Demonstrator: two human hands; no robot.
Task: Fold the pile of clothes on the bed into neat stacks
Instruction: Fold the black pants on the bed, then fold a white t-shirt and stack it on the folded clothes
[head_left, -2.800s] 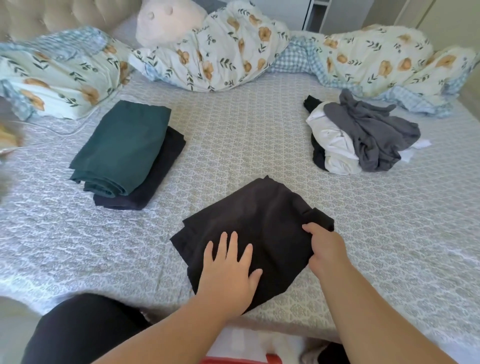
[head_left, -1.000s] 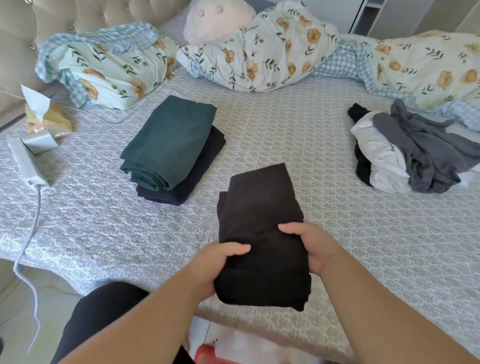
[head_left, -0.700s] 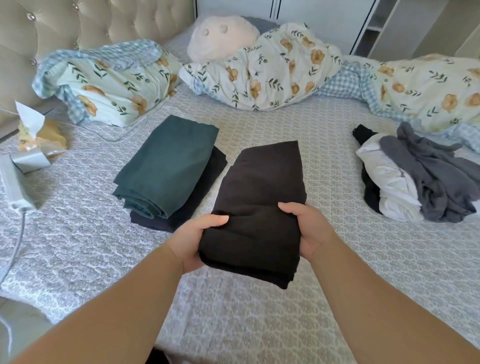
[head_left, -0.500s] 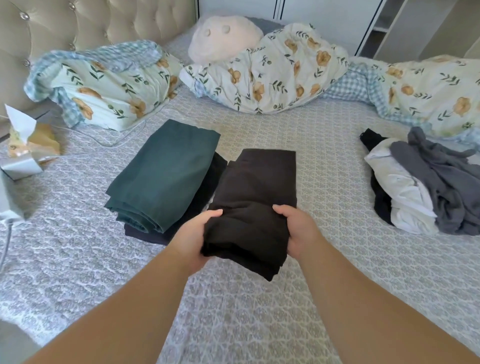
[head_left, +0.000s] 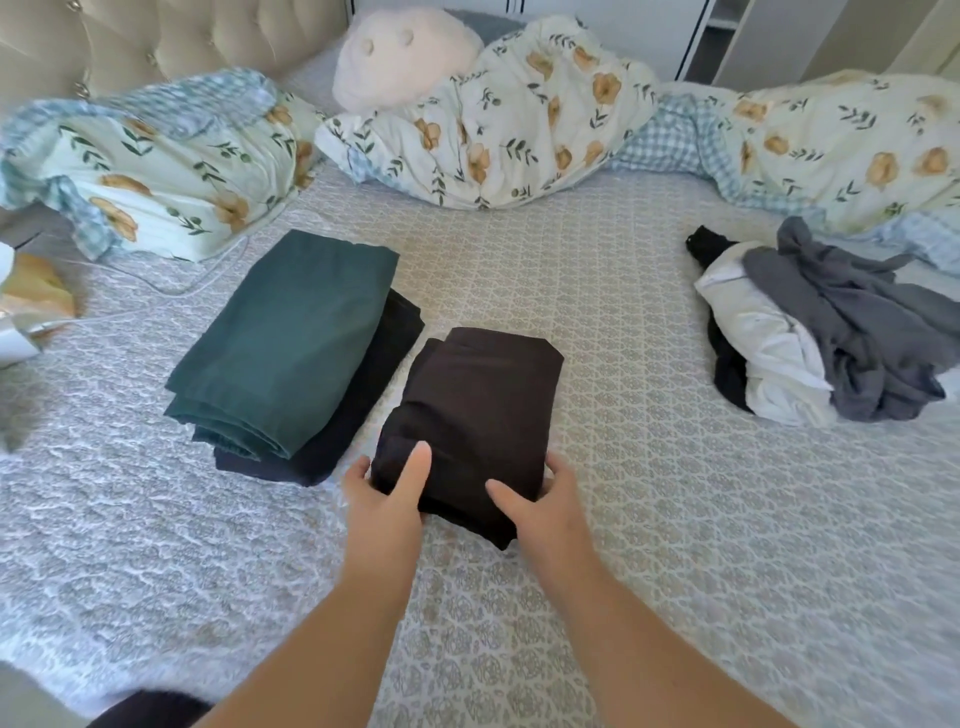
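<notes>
Left hand and right hand both grip the folded black garment at frame centre, fingers curled under, thumbs on top. It lies on the bed, just right of the green-topped stack

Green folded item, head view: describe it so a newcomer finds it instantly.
On the bed, left of centre, below the floral pillow, sits a two-piece stack. The green folded garment is its top layer, lying on a navy garment. It is the only green thing there.
</notes>
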